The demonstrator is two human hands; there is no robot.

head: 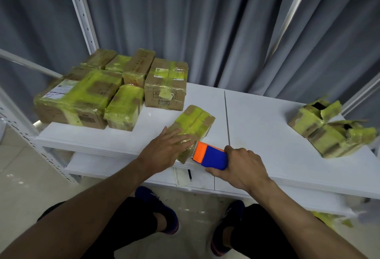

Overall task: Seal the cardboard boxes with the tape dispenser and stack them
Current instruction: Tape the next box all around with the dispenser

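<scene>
A small cardboard box (195,121) wrapped in yellow-green tape lies near the front edge of the white table (257,118). My left hand (166,149) presses flat on its near end, fingers straight. My right hand (240,168) grips a blue and orange tape dispenser (209,156), whose toothed orange end touches the box's near right corner. A group of several taped boxes (115,86) stands at the table's back left, some stacked. Two open, torn boxes (329,129) lie at the far right.
Grey curtains (205,22) hang behind the table. A white perforated shelf post (82,11) rises at the back left. A lower white shelf (123,164) with a paper sits below the tabletop. My shoes stand on the tiled floor (30,176).
</scene>
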